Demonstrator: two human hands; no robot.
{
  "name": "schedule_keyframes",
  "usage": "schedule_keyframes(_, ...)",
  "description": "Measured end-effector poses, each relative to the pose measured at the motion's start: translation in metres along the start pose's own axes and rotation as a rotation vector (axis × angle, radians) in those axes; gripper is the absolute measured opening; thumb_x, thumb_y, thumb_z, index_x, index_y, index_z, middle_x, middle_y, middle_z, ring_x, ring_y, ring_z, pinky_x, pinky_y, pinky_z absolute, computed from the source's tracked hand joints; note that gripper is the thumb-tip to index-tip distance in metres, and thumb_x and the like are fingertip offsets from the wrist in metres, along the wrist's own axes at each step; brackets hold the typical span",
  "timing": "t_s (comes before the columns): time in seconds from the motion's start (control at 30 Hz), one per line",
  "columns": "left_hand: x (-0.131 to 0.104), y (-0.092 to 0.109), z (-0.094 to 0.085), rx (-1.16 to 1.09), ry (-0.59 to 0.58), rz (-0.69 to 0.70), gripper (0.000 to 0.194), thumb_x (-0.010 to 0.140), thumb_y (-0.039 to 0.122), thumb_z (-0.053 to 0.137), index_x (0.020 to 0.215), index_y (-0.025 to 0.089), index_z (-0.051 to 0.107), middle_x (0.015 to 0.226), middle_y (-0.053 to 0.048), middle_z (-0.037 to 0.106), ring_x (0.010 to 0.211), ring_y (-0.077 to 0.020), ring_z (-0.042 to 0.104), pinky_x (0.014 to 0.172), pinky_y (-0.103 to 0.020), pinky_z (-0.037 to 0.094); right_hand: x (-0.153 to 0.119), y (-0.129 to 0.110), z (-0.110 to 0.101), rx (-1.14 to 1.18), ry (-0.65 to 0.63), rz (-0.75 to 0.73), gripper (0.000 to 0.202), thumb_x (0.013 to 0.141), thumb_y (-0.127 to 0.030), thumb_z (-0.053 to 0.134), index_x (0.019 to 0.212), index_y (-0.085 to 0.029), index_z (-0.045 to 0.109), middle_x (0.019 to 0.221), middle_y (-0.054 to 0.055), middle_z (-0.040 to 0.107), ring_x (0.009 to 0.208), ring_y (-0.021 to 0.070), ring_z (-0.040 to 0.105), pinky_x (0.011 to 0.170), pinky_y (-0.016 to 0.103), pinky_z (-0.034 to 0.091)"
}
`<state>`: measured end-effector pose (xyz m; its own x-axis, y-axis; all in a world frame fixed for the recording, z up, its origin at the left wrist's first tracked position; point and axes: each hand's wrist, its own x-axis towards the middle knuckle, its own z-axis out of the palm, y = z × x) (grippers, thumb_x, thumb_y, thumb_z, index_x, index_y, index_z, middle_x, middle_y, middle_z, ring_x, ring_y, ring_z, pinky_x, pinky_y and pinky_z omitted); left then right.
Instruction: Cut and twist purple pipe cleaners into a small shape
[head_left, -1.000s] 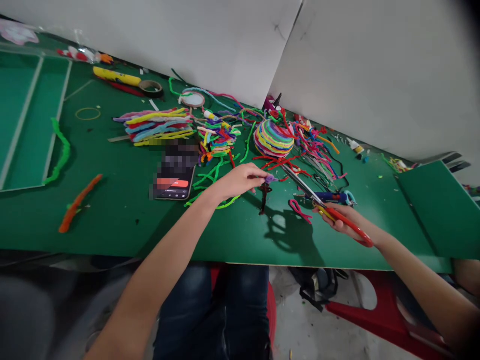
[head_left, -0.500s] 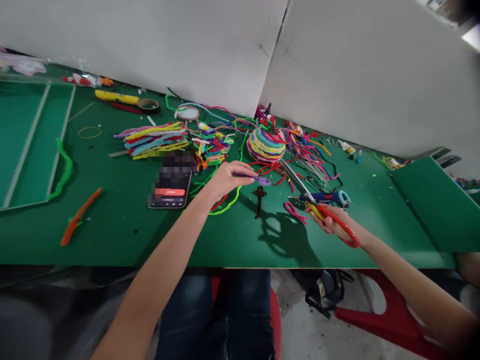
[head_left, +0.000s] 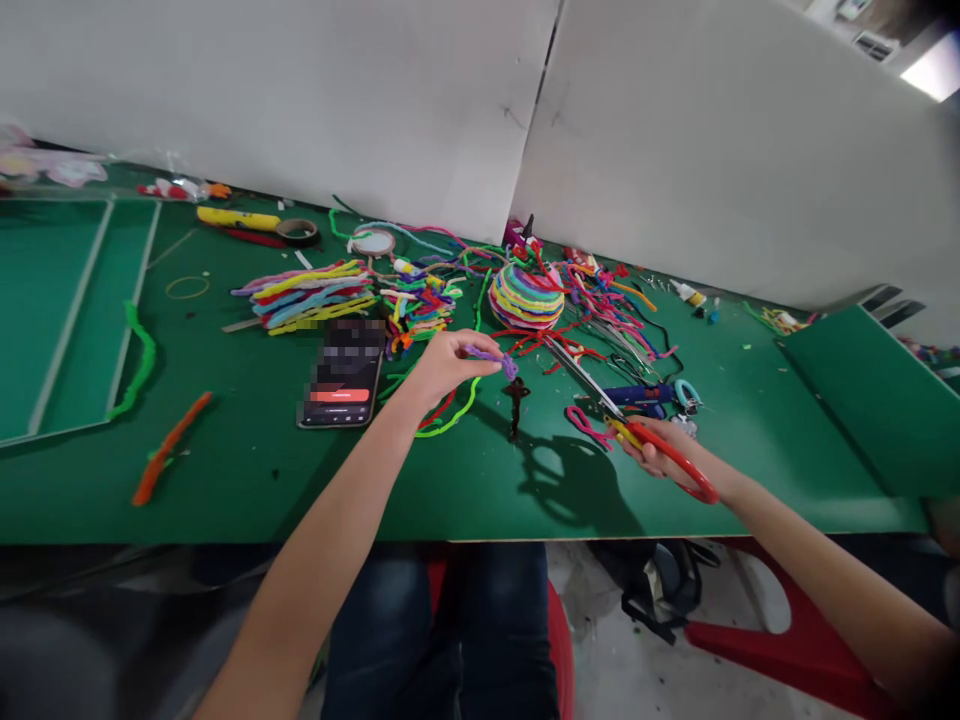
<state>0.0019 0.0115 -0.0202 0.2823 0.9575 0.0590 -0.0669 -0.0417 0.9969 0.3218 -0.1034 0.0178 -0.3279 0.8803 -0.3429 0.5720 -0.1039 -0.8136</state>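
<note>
Pinched between the thumb and fingers of my left hand (head_left: 451,365) is a purple pipe cleaner piece (head_left: 510,367) with a looped end. My right hand (head_left: 664,447) is closed around red-and-yellow scissors (head_left: 681,462), whose blades point up and left over the table. Below the purple piece, a dark brown twisted piece (head_left: 515,405) lies on the green table (head_left: 450,495). A bent pink pipe cleaner (head_left: 588,428) rests left of the scissors' handles. Behind the hands stands a striped multicoloured ball (head_left: 526,297).
A phone (head_left: 343,375) and bundled pipe cleaners (head_left: 311,296) lie to the left. An orange piece (head_left: 171,450) and a green piece (head_left: 140,362) are farther left. At the right are a blue glue gun (head_left: 637,396) and a green board (head_left: 874,400).
The purple piece has turned, its looped end now tilting downward. The view has shifted slightly; both hands keep their holds.
</note>
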Motion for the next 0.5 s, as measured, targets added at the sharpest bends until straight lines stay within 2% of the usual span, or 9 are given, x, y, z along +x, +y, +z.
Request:
schedule_keyframes(0.13,-0.001,0.001,0.000,-0.024,-0.125,0.015,0.021,0.063,0.029,0.074,0.077,0.015,0.070,0.099,-0.007,0.067,0.091,-0.0160,0.060,0.084,-0.032,0.045,-0.001,0.002,0.001,0.022,-0.008,0.021,0.071,0.071,-0.075,0.049,0.106,-0.013,0.056,0.069,-0.001,0.043,0.050,0.0054,0.034,0.039,0.020,0.029)
schedule_keyframes(0.23,-0.002,0.002,0.001,-0.039,-0.164,-0.025,0.026,0.069,0.035,0.070,0.086,0.014,0.068,0.097,-0.008,0.068,0.084,-0.0150,0.061,0.076,-0.030,0.046,-0.002,0.000,0.001,0.054,-0.013,0.051,0.071,0.071,-0.075,0.049,0.105,-0.013,0.055,0.068,-0.001,0.042,0.050,0.0051,0.034,0.038,0.019,0.028)
schedule_keyframes(0.33,-0.002,0.002,0.004,0.000,-0.139,-0.041,0.026,0.072,0.035,0.067,0.086,0.014,0.064,0.091,-0.007,0.069,0.078,-0.0146,0.062,0.073,-0.029,0.046,-0.005,-0.005,0.001,0.058,-0.029,0.053,0.065,0.072,-0.073,0.050,0.102,-0.015,0.056,0.070,0.000,0.044,0.051,0.0060,0.036,0.041,0.020,0.032)
schedule_keyframes(0.5,-0.002,0.000,0.006,0.145,-0.021,0.074,0.019,0.076,0.033,0.063,0.076,0.016,0.054,0.074,-0.002,0.065,0.074,-0.0132,0.061,0.072,-0.027,0.045,-0.007,-0.009,0.003,0.021,-0.068,0.053,0.057,0.076,-0.068,0.049,0.102,-0.018,0.058,0.075,0.003,0.052,0.056,0.0095,0.043,0.044,0.021,0.037)
